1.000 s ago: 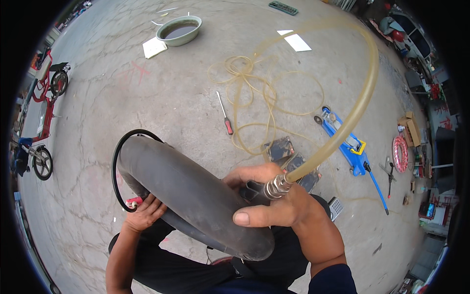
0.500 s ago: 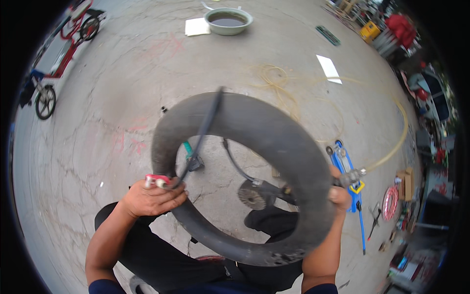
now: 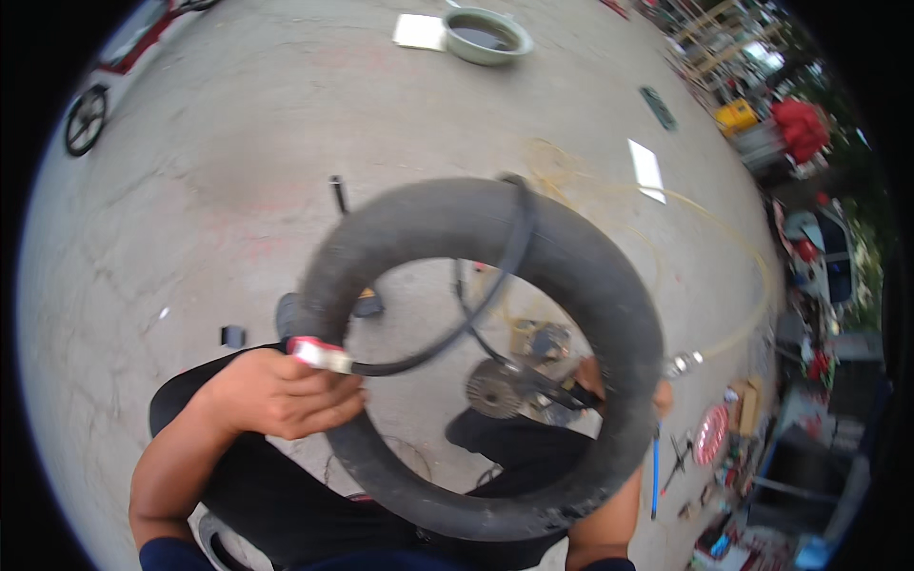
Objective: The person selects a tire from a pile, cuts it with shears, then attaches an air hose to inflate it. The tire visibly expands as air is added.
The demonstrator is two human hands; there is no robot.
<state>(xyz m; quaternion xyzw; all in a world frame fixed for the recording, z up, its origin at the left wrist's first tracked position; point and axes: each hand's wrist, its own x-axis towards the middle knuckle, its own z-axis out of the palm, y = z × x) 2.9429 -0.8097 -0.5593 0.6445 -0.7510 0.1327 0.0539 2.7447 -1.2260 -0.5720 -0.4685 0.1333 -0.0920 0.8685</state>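
A black rubber inner tube, inflated and ring-shaped, is held up over my lap. My left hand closes on its left side, with a red-and-white air chuck at the thumb and fingers. From the chuck a black hose loops across the ring and over its top. Through the opening shows what looks like a tyre inflator gun, with a round ribbed face and dark body. My right hand grips the tube's right side and the gun's handle, mostly hidden behind the rubber. A metal fitting protrudes there.
A pale yellow air hose curves over the concrete. At the far side stands a basin of dark water beside a white sheet. Another white sheet lies right. Boxes, tools and a pinkish-red ring line the right edge.
The black hose loop has swung to the right across the tube, and the chuck has turned. Both hands keep their hold. The background has shifted with my head.
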